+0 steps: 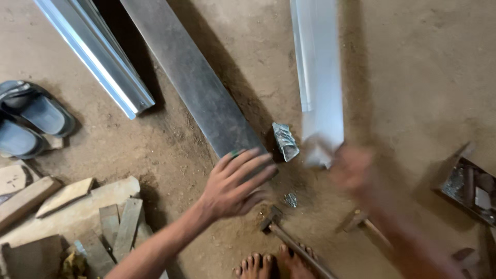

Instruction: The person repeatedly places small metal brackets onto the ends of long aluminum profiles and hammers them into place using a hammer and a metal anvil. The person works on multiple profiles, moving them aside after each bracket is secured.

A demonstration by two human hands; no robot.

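Left hand (235, 183), fingers spread, flat on the near end of the dark grey steel strip (194, 77) lying on the dirt floor; blurred right hand (354, 168) meets the pale folded metal channel (320, 77), grip indiscernible

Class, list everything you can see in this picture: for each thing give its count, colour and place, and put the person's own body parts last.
Dark metal strip: 1, grey, centre, under left hand.
Shiny metal channels: 2, silver, top left and top right.
Small bent metal piece: 1, silver, centre floor.
Hammer: 1, bottom centre.
Sandals: 2, blue-grey, left.
Wood scraps: several, pale, bottom left.
Box: 1, dark, right.
Feet: 2, bottom.
Left hand: open, on strip.
Right hand: blurred, at right channel.
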